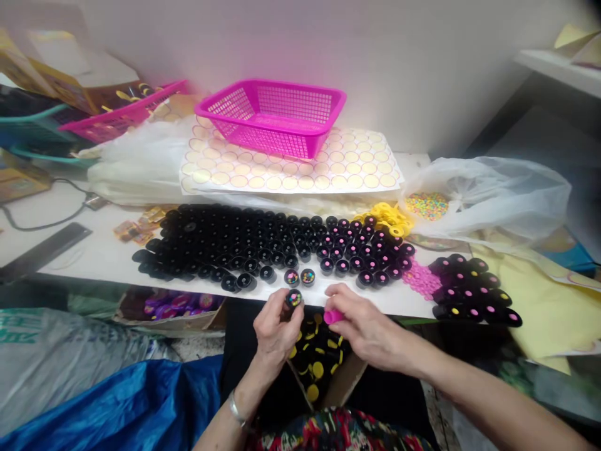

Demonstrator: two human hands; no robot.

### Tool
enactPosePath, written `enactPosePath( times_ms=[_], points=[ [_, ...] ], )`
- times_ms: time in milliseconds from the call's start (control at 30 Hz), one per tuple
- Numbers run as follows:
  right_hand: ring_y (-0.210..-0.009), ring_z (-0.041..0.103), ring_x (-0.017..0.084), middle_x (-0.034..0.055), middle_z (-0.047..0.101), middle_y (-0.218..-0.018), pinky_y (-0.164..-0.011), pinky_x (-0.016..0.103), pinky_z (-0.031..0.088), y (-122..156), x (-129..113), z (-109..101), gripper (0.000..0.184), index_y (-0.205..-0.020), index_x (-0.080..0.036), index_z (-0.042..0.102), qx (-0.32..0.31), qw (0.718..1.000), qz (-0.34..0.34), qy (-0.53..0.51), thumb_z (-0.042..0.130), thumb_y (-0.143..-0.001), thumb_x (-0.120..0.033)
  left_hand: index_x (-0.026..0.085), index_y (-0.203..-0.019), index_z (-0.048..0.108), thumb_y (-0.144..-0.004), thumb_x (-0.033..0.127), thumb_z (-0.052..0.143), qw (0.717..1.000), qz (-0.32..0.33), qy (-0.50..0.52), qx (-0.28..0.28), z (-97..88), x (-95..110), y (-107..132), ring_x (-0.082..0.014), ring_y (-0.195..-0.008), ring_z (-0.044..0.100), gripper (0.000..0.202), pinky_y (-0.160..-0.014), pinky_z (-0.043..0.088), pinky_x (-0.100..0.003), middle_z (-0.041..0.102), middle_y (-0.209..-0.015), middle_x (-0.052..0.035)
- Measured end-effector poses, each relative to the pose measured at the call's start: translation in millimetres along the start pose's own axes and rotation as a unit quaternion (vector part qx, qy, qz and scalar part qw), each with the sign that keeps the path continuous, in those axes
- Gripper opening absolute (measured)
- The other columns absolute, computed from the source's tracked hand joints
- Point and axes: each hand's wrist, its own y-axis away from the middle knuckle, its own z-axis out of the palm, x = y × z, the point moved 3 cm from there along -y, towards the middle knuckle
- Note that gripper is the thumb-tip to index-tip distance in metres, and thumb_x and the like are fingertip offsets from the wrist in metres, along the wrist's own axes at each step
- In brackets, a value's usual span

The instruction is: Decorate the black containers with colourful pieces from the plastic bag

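Black plastic, small and round, the bead-filled pot (pixel 294 299) sits pinched in the curled fingertips of our left hand (pixel 276 331), just below the white table (pixel 107 254). Our right hand (pixel 369 329), palm down, clasps a glossy pink cap (pixel 333 316) beside it, above a cardboard box (pixel 345 382) of yellow-dotted lids.

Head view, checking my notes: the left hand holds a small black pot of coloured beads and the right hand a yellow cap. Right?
Not quite. The head view shows the cap in the right hand is pink, not yellow. The left hand does hold a small black pot of coloured beads.
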Motion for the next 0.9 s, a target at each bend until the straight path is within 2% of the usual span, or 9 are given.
enactPosePath(
  times_ms=[67, 167, 300, 433, 600, 700, 767, 833, 900],
  points=[
    [-0.087, 0.053, 0.017, 0.0073, 0.050, -0.105, -0.077, 0.033, 0.045, -11.9, 11.1, 28.2, 0.012, -0.081, -0.021, 0.047, 0.045, 0.999, 0.022, 0.020, 0.043, -0.081, -0.010, 0.018, -0.095, 0.056, -0.077, 0.020, 0.059, 1.000, 0.007, 0.006, -0.003, 3.3, -3.3, -4.4, -0.0076, -0.056, 0.052, 0.019, -0.055, 0.046, -0.020, 0.058, -0.071, 0.0021],
    [-0.091, 0.051, 0.018, 0.0077, 0.049, -0.104, -0.078, 0.033, 0.044, -27.9, 27.0, 48.1, 0.012, -0.083, -0.021, 0.046, 0.121, 0.991, 0.042, 0.043, 0.042, -0.081, -0.010, 0.018, -0.099, 0.055, -0.078, 0.022, 0.058, 1.000, 0.029, 0.011, 0.001, 8.5, -7.8, -8.7, -0.0082, -0.057, 0.054, 0.021, -0.056, 0.047, -0.020, 0.060, -0.073, 0.0007],
    [-0.087, 0.051, 0.017, 0.0046, 0.050, -0.095, -0.075, 0.030, 0.043, -42.8, 32.8, 53.4, 0.012, -0.085, -0.022, 0.046, 0.139, 0.986, 0.048, 0.073, 0.040, -0.083, -0.012, 0.017, -0.103, 0.054, -0.080, 0.024, 0.058, 0.998, 0.056, 0.007, 0.000, 13.2, -15.0, -10.6, -0.0091, -0.058, 0.056, 0.025, -0.056, 0.048, -0.020, 0.062, -0.076, -0.0011],
    [-0.088, 0.051, 0.018, 0.0044, 0.051, -0.095, -0.076, 0.030, 0.042, -52.7, 28.1, 51.5, 0.012, -0.088, -0.021, 0.047, 0.135, 0.982, 0.062, 0.113, 0.042, -0.083, -0.012, 0.016, -0.108, 0.053, -0.081, 0.023, 0.057, 0.997, 0.071, 0.008, 0.012, 17.0, -22.6, -10.2, -0.0091, -0.057, 0.057, 0.029, -0.055, 0.049, -0.020, 0.064, -0.081, -0.0029],
    [-0.085, 0.051, 0.017, 0.0041, 0.051, -0.093, -0.075, 0.029, 0.042, -41.3, 28.2, 50.1, 0.011, -0.087, -0.022, 0.048, 0.168, 0.980, 0.051, 0.090, 0.040, -0.086, -0.015, 0.015, -0.116, 0.049, -0.080, 0.027, 0.059, 0.996, 0.081, -0.031, 0.020, 13.8, -26.6, -4.2, -0.0114, -0.062, 0.060, 0.040, -0.060, 0.050, -0.023, 0.066, -0.086, -0.0058],
    [-0.084, 0.052, 0.017, 0.0044, 0.051, -0.092, -0.076, 0.030, 0.043, -14.4, 31.4, 43.6, 0.009, -0.087, -0.023, 0.049, 0.249, 0.967, 0.040, 0.036, 0.042, -0.086, -0.018, 0.013, -0.117, 0.049, -0.076, 0.031, 0.064, 0.981, 0.138, -0.112, 0.083, 3.5, -13.4, -1.1, -0.0203, -0.082, 0.064, 0.048, -0.071, 0.050, -0.031, 0.065, -0.098, -0.0136],
    [-0.083, 0.053, 0.018, 0.0045, 0.052, -0.090, -0.075, 0.031, 0.044, 6.6, 32.4, 32.2, 0.008, -0.089, -0.025, 0.051, 0.300, 0.953, 0.040, 0.014, 0.044, -0.086, -0.021, 0.014, -0.113, 0.053, -0.075, 0.031, 0.065, 0.967, 0.180, -0.149, 0.103, 1.3, 3.4, -3.9, -0.0245, -0.093, 0.061, 0.044, -0.077, 0.048, -0.035, 0.064, -0.104, -0.0160],
    [-0.082, 0.054, 0.018, 0.0044, 0.055, -0.088, -0.074, 0.031, 0.044, 24.0, 32.7, 10.4, 0.009, -0.092, -0.025, 0.053, 0.339, 0.940, 0.040, 0.019, 0.046, -0.086, -0.023, 0.016, -0.108, 0.057, -0.076, 0.028, 0.062, 0.963, 0.198, -0.166, 0.075, 6.4, 22.9, -13.0, -0.0257, -0.096, 0.057, 0.034, -0.080, 0.044, -0.037, 0.064, -0.107, -0.0148],
    [-0.083, 0.055, 0.019, 0.0046, 0.058, -0.089, -0.074, 0.031, 0.044, 34.1, 35.1, -25.5, 0.011, -0.093, -0.025, 0.055, 0.378, 0.923, 0.039, 0.062, 0.048, -0.085, -0.025, 0.016, -0.105, 0.059, -0.079, 0.025, 0.057, 0.961, 0.196, -0.195, 0.015, 16.9, 41.8, -26.2, -0.0281, -0.100, 0.054, 0.028, -0.083, 0.039, -0.041, 0.064, -0.109, -0.0133]
  ],
)
